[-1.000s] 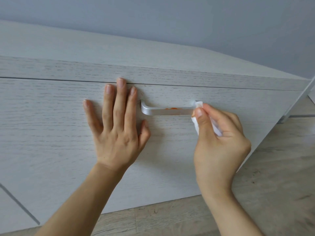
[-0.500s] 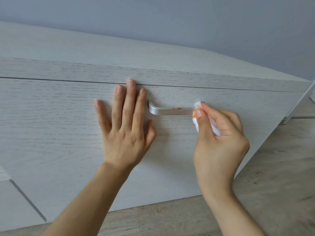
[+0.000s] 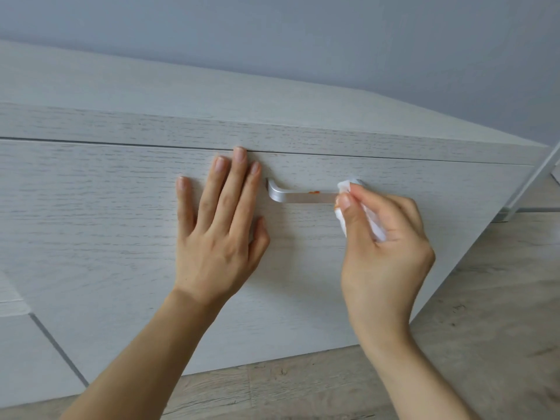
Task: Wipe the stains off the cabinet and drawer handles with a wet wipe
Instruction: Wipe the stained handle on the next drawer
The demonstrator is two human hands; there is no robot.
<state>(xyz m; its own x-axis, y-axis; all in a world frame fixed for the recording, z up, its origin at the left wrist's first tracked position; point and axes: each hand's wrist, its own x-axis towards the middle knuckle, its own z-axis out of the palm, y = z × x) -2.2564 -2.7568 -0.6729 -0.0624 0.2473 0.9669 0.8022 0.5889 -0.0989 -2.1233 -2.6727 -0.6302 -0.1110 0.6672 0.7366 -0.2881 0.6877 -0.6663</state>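
While right hand (image 3: pixel 385 237) pinches crumpled wipe (image 3: pixel 345 189), brushed-metal handle (image 3: pixel 303 197) shows orange smear (image 3: pixel 314 192).

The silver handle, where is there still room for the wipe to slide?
Free: the silver metal handle between its left bend and the white wet wipe, orange stain included. Crowded: its right end, under the right hand; left hand borders the bend.

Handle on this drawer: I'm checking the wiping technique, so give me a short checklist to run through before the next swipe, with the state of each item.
1. Wet wipe held in the right hand: ok.
2. Wipe touching the handle at its right end: ok.
3. Orange stain removed: not ok, it shows on the bar left of the wipe.
4. Left hand flat on the drawer front, bracing it: ok.
5. Left fingers clear of the handle: ok.
6. Wipe moist enough: cannot tell.
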